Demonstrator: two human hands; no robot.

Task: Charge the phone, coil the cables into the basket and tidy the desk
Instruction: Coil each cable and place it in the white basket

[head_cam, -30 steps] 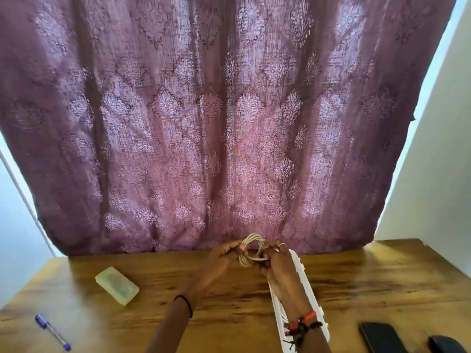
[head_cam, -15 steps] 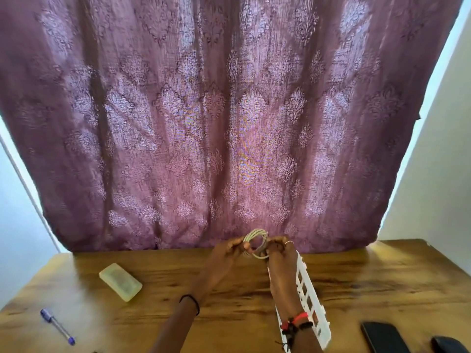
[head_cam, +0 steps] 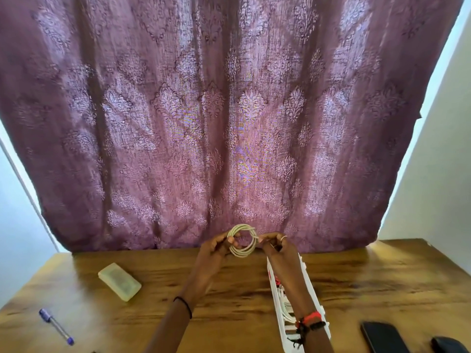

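A white cable [head_cam: 242, 241] is wound into a small round coil, held up above the far middle of the wooden desk [head_cam: 229, 301]. My left hand [head_cam: 216, 250] pinches the coil's left side and my right hand [head_cam: 274, 247] pinches its right side. Under my right forearm stands a white slotted basket [head_cam: 309, 284] with white cable and something red inside, partly hidden by the arm. A black phone [head_cam: 382, 337] lies flat at the desk's near right.
A pale green box [head_cam: 119, 281] lies on the desk's left. A blue pen [head_cam: 56, 326] sits near the front left edge. A dark rounded object [head_cam: 448, 345] is at the bottom right corner. A purple patterned curtain [head_cam: 229, 123] hangs behind the desk.
The coil has been raised slightly and opened from a flattened bundle into a rounder loop. Both hands stayed on it.
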